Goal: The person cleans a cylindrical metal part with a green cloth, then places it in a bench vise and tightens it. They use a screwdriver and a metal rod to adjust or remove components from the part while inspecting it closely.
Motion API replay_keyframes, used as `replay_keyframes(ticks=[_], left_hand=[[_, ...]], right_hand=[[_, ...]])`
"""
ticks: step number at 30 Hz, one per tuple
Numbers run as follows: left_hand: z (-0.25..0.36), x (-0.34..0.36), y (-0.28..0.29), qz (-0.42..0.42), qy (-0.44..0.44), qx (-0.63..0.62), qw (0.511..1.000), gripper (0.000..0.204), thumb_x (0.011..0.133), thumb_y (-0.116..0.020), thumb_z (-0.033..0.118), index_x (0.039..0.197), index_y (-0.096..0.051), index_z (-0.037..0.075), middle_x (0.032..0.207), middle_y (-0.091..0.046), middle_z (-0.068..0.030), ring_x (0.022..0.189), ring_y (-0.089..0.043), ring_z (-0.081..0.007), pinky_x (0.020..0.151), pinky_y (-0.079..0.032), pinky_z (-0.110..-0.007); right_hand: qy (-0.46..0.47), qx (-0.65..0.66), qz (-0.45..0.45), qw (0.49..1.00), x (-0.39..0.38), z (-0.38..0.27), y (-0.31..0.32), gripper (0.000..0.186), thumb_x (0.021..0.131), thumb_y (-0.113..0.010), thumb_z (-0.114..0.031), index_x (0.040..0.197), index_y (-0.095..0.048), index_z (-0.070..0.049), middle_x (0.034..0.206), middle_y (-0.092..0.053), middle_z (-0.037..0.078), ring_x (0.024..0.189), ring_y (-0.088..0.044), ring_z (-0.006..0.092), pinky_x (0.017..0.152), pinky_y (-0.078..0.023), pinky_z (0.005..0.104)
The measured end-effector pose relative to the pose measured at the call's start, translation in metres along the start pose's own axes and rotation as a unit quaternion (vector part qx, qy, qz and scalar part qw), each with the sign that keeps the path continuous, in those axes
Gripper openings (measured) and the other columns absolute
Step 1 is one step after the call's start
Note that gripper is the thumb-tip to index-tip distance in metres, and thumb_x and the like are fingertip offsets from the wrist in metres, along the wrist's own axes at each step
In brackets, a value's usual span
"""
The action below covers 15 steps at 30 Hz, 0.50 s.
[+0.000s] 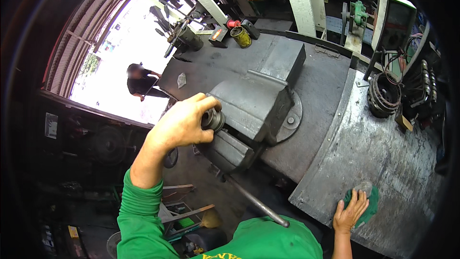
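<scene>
Two hands: left hand (184, 122) fingers closed around a metal ring (213, 119) at the vise (251, 110), frame centre; right hand (350, 211) flat on a green cloth (371, 201), lower right of the bench (378, 153).

Yellow can (240, 37) stands nr the far edge of the dark bench (321, 81), a red knob (233, 23) just behind it. Small pale scrap (181, 80) lies nr the bench's left edge. Toothed ring stack (383, 95) sits at the far right corner of the scratched steel plate (378, 158), wires above it. Green clamp (358, 13) beyond the far edge. A person (141, 82) stands outside in bright daylight, far left.
</scene>
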<state>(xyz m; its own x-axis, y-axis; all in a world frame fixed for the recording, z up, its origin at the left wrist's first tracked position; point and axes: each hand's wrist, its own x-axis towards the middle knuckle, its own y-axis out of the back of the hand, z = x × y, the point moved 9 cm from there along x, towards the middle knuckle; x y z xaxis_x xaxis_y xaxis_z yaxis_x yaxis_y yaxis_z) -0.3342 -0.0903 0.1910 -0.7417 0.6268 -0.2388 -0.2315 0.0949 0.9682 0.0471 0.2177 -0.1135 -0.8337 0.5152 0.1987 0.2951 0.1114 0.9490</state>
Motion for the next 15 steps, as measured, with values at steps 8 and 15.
replay_keyframes(ticks=[8, 15], left_hand=[[0.002, 0.014, -0.01, -0.013, 0.0, 0.008, 1.0, 0.062, 0.064, -0.083, 0.013, 0.123, -0.063, 0.005, 0.112, -0.062, -0.018, 0.097, -0.069, -0.0445, 0.087, -0.058, -0.048], [0.001, 0.013, -0.011, 0.008, 0.002, 0.009, 1.0, 0.063, 0.063, -0.082, 0.012, 0.123, -0.065, 0.004, 0.108, -0.063, -0.0178, 0.097, -0.069, -0.0433, 0.086, -0.058, -0.048]], right_hand=[[-0.006, -0.039, -0.03, 0.999, 0.001, 0.0, -0.006, 0.061, 0.108, -0.05, -0.048, 0.148, -0.054, -0.002, 0.151, -0.048, 0.023, 0.15, -0.038, 0.0446, 0.126, -0.023, 0.0661], [0.001, -0.051, -0.028, 0.998, 0.0, 0.001, -0.008, 0.062, 0.109, -0.048, -0.048, 0.149, -0.054, -0.002, 0.152, -0.049, 0.023, 0.15, -0.038, 0.0442, 0.126, -0.023, 0.0649]])
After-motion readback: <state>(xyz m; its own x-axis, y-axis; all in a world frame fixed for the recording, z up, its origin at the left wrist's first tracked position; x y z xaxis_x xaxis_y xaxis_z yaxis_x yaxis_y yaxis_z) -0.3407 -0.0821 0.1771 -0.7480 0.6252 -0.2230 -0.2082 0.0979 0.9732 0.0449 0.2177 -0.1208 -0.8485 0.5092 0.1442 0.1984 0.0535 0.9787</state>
